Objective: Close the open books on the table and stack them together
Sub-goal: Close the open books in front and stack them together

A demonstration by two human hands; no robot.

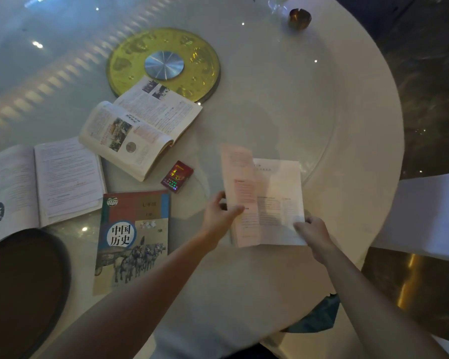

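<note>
Mid-close at the round table (322,104): a person folds a thin open book (278,200), lying at abt 4 o'clock from the table's gold centre disc (200,60). The left hand (218,216) pinches the book's left leaf, which stands lifted and blurred, apparently swinging over toward the right page. The right hand (314,234) clamps the lower right corner, likely to pin the book flat so it doesn't slide on the glossy top. The hands are apart, one on each side of the book.

Other books wait w/ pages up: a thick illustrated textbook (140,136) at abt 7 o'clock from the disc, its top corner overlapping the disc's rim, and a large open volume (42,182) at abt 8 o'clock, near the table edge. A closed history textbook (134,239), cover up, lies just left of the left forearm, prob. the base for the stack. A small red card pack (177,176) sits btwn the textbooks, touching neither.

Judged progress: one book shut, one closing, two open, no stack yet.
</note>
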